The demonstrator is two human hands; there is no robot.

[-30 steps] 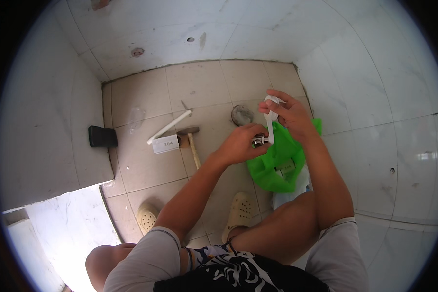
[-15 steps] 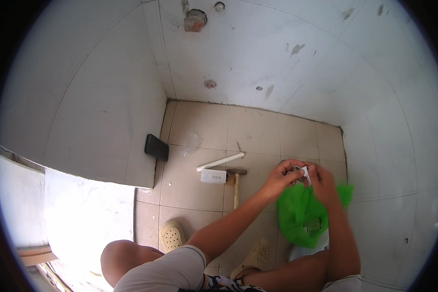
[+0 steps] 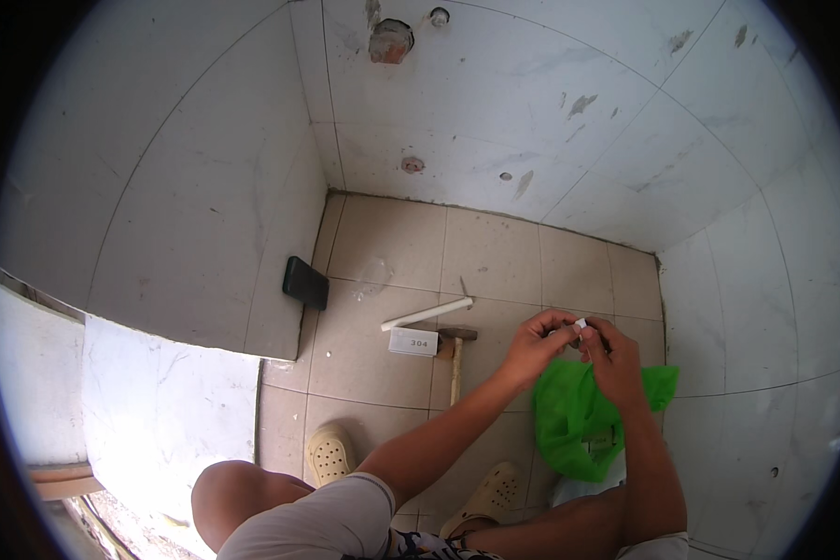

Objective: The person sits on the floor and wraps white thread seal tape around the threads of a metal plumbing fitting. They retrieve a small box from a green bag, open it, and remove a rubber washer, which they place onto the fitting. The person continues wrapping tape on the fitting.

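Note:
My left hand (image 3: 543, 342) and my right hand (image 3: 613, 358) meet at the right side of the floor, fingers closed. Between their fingertips they pinch a small white piece (image 3: 581, 324); most of it is covered by the fingers, so its kind cannot be told. Just below my hands lies a crumpled green plastic bag (image 3: 569, 420), partly behind my right forearm. To the left of my left hand a hammer (image 3: 456, 359) rests on the tiles, its wooden handle toward me. Beside the hammer head is a small white box (image 3: 413, 342), with a white tube (image 3: 427, 314) just beyond it.
A dark phone-like object (image 3: 305, 283) leans at the left wall's base. Clear plastic wrap (image 3: 374, 273) and a thin screw-like piece (image 3: 463, 286) lie on the beige floor tiles (image 3: 495, 243). Walls close in at left, back and right. My feet wear beige clogs (image 3: 331, 455).
My fingers have closed further round the small white piece, so less of it shows; a thin part that hung below it is out of sight. The view has shifted slightly.

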